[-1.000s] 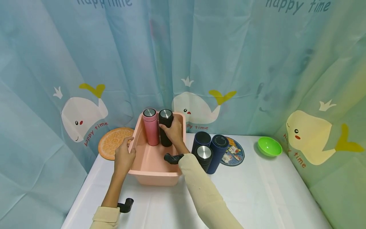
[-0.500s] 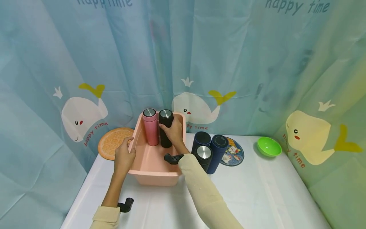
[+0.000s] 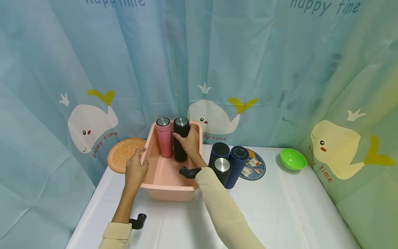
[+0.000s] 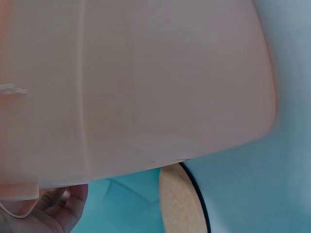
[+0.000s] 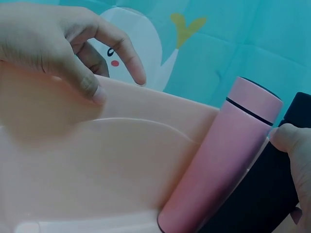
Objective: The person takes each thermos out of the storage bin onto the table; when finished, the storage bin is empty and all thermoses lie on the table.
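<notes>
A pink plastic bin [image 3: 174, 188] stands on the table, and my left hand [image 3: 135, 169] grips its left rim, the thumb on the inner side. Inside, at the back left, a pink thermos bottle [image 3: 164, 141] with a silver-topped lid stands upright. Just right of it is a black thermos bottle [image 3: 180, 145], held by my right hand [image 3: 190, 141] with the thumb across its front. In the right wrist view the black thermos [image 5: 262, 189] leans close beside the pink one [image 5: 223, 155]. The left wrist view shows the bin's outer wall [image 4: 170, 87] and part of my left hand [image 4: 63, 208].
Right of the bin stand two dark blue thermos bottles [image 3: 237, 166] and a black one [image 3: 221, 166] with a silver lid top. Behind them lies a round patterned mat [image 3: 256, 166]. A green bowl [image 3: 293, 159] sits far right, an orange-slice mat [image 3: 119, 157] at left.
The black thermos in my right hand has shifted very slightly toward the front of the bin. My left hand keeps its grip on the rim.
</notes>
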### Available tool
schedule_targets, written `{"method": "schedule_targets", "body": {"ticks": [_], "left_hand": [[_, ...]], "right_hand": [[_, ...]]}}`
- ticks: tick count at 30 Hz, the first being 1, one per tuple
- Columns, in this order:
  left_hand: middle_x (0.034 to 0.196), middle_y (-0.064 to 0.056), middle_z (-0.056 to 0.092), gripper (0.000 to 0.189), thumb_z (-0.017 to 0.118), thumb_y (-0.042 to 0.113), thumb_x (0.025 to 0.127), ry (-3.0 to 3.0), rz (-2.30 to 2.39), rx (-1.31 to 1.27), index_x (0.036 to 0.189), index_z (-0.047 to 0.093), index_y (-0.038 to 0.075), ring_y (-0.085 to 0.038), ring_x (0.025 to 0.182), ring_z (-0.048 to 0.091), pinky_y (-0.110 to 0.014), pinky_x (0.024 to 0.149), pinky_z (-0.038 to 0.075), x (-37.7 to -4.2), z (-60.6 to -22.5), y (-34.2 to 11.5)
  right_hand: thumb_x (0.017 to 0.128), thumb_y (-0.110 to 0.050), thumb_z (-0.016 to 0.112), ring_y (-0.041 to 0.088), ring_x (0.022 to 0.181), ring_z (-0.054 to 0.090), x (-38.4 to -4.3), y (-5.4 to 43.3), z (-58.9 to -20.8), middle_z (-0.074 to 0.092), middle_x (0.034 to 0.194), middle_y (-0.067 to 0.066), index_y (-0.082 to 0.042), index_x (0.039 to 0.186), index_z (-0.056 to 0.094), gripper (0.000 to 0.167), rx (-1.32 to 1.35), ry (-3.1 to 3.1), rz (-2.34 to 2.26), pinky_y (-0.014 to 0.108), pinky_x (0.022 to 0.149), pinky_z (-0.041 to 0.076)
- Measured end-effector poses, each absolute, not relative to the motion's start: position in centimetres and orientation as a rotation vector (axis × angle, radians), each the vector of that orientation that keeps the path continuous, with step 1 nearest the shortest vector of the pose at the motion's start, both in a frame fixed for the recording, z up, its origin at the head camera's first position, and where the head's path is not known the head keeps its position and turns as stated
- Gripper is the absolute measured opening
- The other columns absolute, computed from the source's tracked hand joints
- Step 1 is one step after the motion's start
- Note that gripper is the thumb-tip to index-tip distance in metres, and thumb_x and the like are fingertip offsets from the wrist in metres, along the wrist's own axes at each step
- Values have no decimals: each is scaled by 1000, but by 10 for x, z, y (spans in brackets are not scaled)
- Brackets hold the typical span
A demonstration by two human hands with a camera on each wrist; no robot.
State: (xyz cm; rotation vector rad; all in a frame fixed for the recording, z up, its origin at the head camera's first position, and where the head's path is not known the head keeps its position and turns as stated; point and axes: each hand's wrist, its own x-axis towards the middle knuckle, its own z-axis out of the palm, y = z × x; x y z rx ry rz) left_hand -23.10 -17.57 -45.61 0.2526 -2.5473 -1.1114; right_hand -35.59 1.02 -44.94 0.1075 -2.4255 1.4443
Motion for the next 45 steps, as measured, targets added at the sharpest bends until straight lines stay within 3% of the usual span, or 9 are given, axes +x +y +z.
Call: {"method": "schedule_targets", "body": {"ticks": [18,28,45], "left_hand": [[115,-28,66,44,59,3,88,-2545,-1099,258,131,56,8,-43,104,66,-57,78,52,-229,-456,-176],[110,-27,68,43,58,4,88,-2546,-1076,253,131,56,7,-43,96,67,-57,75,52,-229,-457,-176],[113,-26,67,44,58,3,88,-2548,-1083,243,131,56,8,-43,100,66,-57,77,51,-232,-458,-175]], "right_hand": [[78,-32,81,26,111,62,-343,12,-447,62,122,10,-8,131,50,65,172,-2363,1447,45,97,50],[77,-31,81,24,106,63,-333,12,-446,65,116,10,-7,126,52,62,282,-2300,1446,41,91,53],[77,-33,81,25,104,63,-319,14,-431,66,116,10,-8,127,53,62,379,-2284,1404,42,89,54]]}}
